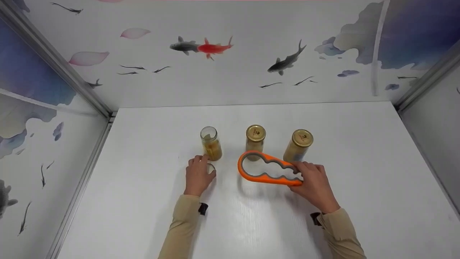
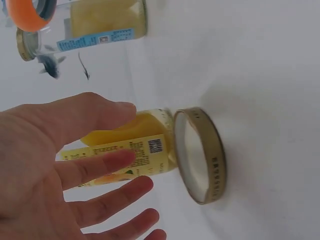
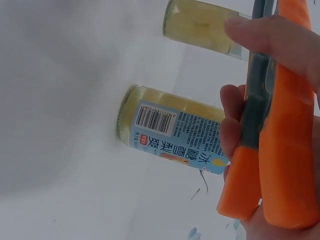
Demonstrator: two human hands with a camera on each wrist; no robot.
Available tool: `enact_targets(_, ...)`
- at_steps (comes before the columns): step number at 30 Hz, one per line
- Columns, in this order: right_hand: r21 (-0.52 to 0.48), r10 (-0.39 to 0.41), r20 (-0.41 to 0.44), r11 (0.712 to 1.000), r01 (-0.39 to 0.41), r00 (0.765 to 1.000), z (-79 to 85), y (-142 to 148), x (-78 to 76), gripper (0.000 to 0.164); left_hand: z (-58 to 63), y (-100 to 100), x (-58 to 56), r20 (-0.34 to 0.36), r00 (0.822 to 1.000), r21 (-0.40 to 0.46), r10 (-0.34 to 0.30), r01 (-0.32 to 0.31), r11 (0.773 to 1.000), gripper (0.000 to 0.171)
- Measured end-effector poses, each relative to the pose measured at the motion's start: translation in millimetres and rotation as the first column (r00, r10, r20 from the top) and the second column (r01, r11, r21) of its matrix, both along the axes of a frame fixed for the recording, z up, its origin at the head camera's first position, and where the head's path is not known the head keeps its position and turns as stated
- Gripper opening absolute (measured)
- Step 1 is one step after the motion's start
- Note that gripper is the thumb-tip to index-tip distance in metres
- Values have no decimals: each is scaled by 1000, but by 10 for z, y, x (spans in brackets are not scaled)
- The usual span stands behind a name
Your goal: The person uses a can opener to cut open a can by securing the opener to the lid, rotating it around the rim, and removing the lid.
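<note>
My left hand (image 1: 197, 176) hovers over a gold jar lid (image 2: 202, 155), its fingers loosely spread and holding nothing. The lid lies with its pale inner side up, in front of an uncapped glass jar (image 1: 214, 149) of yellow fruit with a yellow label. In my right hand (image 1: 315, 184) I grip the handles of an orange and grey jar opener (image 1: 266, 178). Its looped end points left, held above the table and overlapping the foot of a capped middle jar (image 1: 255, 138) in the head view. Behind the right hand stands another capped jar (image 1: 300, 142) with a blue label (image 3: 175, 135).
All the jars stand upright in a row on the white table (image 1: 125, 187). A back panel (image 1: 233, 82) with painted fish rises beyond them, and side panels with metal frame rails (image 1: 82, 86) flank the table.
</note>
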State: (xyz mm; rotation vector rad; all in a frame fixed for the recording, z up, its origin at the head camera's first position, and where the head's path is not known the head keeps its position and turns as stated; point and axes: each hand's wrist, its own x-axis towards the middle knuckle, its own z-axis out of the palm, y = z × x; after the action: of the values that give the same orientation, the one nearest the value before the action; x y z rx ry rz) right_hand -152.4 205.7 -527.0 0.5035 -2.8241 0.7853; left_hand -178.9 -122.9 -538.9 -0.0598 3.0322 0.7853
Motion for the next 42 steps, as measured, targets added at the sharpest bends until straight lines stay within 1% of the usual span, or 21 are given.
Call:
enact_targets(2, 4, 5, -2, 1000, -5, 1000, 24, -9, -31, 51, 36, 19, 8, -19, 1000, 20, -17, 18, 1000, 47)
enact_targets(5, 15, 17, -11, 1000, -17, 1000, 62, -23, -76, 50, 45, 48, 7, -42, 998, 94, -48, 52, 994, 43)
enact_targets(7, 19, 28, -16, 999, -27, 999, 85, -31, -101, 49, 20, 69, -3, -57, 996, 150, -67, 75, 986, 39)
enact_targets(10, 20, 34, -21, 999, -34, 999, 116, -36, -126, 48, -48, 112, -25, -69, 994, 249, -91, 105, 963, 35)
enact_targets(12, 15, 33, -18, 999, -33, 999, 125, -36, -136, 49, -107, 152, -46, -72, 992, 326, -105, 123, 937, 34)
enact_targets(14, 13, 31, -16, 999, -31, 999, 129, -30, -139, 50, -170, 209, -72, -75, 990, 414, -116, 137, 900, 32)
enact_targets(17, 17, 36, -22, 999, -36, 999, 118, -23, -142, 51, -258, 303, -128, -75, 990, 521, -121, 143, 842, 34)
enact_targets(19, 25, 41, -37, 999, -40, 998, 106, -20, -141, 50, -297, 368, -167, -76, 989, 556, -128, 148, 818, 37)
enact_targets(21, 29, 43, -55, 999, -42, 998, 94, -14, -139, 50, -327, 426, -214, -75, 986, 567, -146, 163, 808, 42)
enact_targets(23, 30, 42, -68, 999, -40, 997, 87, -6, -134, 50, -349, 474, -262, -91, 979, 554, -185, 204, 807, 48)
enact_targets(24, 27, 41, -70, 999, -39, 997, 85, -2, -132, 50, -359, 493, -287, -101, 973, 537, -207, 229, 812, 50)
enact_targets(27, 18, 41, -70, 999, -40, 997, 86, 12, -126, 52, -383, 533, -363, -151, 949, 492, -276, 314, 812, 55)
enact_targets(29, 14, 40, -69, 999, -39, 997, 92, 20, -123, 52, -379, 553, -412, -171, 937, 482, -304, 349, 804, 58)
enact_targets(31, 14, 40, -70, 999, -39, 997, 98, 29, -123, 52, -365, 577, -465, -165, 934, 493, -317, 357, 793, 59)
enact_targets(33, 13, 38, -66, 999, -37, 997, 110, 32, -124, 53, -334, 612, -523, -133, 938, 512, -321, 343, 788, 62)
enact_targets(36, 13, 40, -70, 999, -39, 997, 133, 30, -125, 52, -272, 687, -633, -73, 944, 509, -321, 312, 802, 66)
enact_targets(37, 12, 41, -70, 999, -41, 997, 142, 28, -126, 52, -253, 714, -669, -64, 943, 502, -327, 313, 806, 66)
enact_targets(39, 11, 43, -75, 999, -42, 996, 161, 23, -127, 52, -225, 760, -734, -66, 937, 491, -342, 329, 806, 65)
enact_targets(40, 10, 45, -81, 999, -44, 996, 168, 22, -128, 51, -221, 776, -760, -82, 932, 490, -353, 346, 800, 63)
enact_targets(42, 8, 45, -86, 999, -45, 995, 186, 19, -131, 51, -220, 794, -791, -114, 921, 507, -373, 377, 775, 60)
